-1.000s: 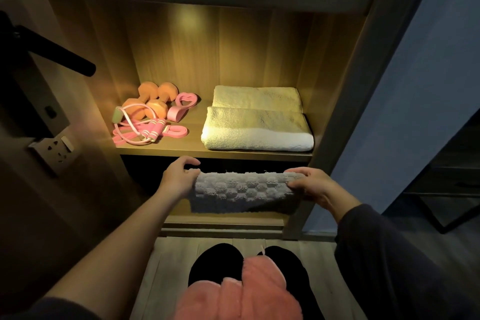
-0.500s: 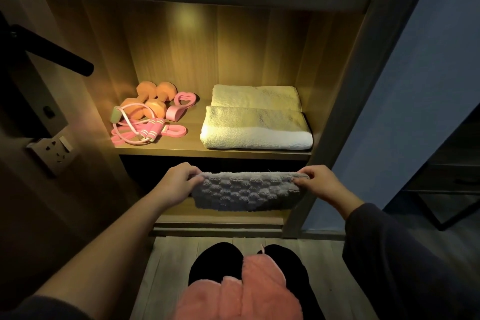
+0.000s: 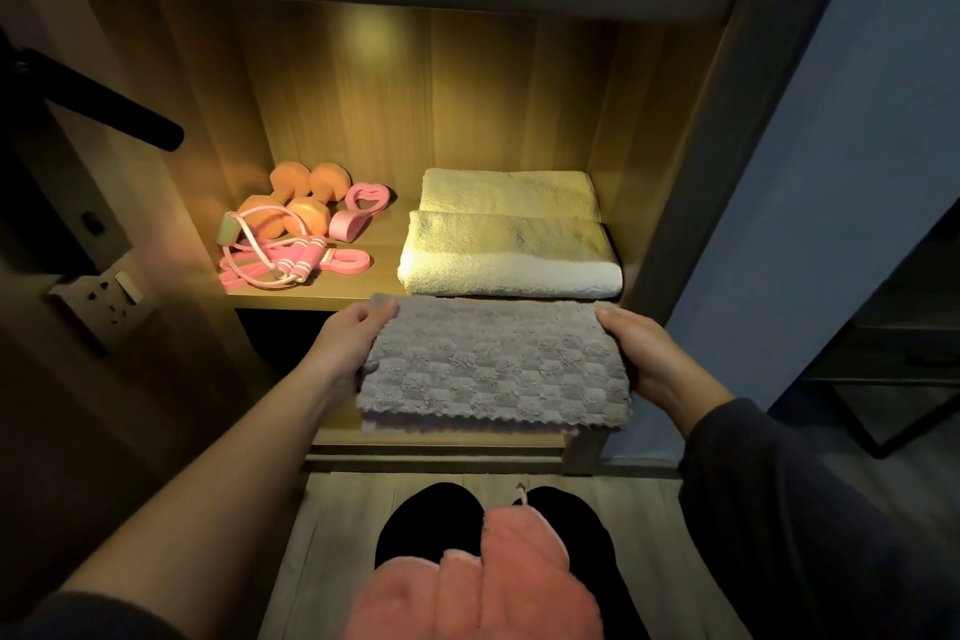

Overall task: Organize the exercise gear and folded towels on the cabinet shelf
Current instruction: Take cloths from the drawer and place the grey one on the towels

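A folded grey towel (image 3: pixel 493 369) is held flat in the air, just in front of the lit shelf (image 3: pixel 311 299) and level with its front edge. Its upper face is seen to be a plush weave of small raised squares, like a chequerboard. The near edge is cut in a fine zigzag, and a second layer is visible just beneath that edge. The far edge lies close to the front of the towels already stored.

The towel is gripped at its left end by the left hand (image 3: pixel 348 343), with the thumb laid on top near the far corner. Its right end is gripped in the same way by the right hand (image 3: pixel 644 353). The fingers under the cloth are hidden.

On the right half of the shelf two folded cream towels are laid one behind the other, the front towel (image 3: pixel 509 255) touching the back towel (image 3: pixel 506 192). On the left half, orange dumbbells (image 3: pixel 291 203) are grouped at the rear. A pink heart-shaped grip (image 3: pixel 361 211) is placed just beside them. A pink skipping rope (image 3: pixel 280 260) is coiled in front, with a pink band (image 3: pixel 345 261) next to it.

A pink fluffy cloth (image 3: pixel 493 582) is seen at the bottom of the view. A wall socket (image 3: pixel 104 296) is fitted at the left.
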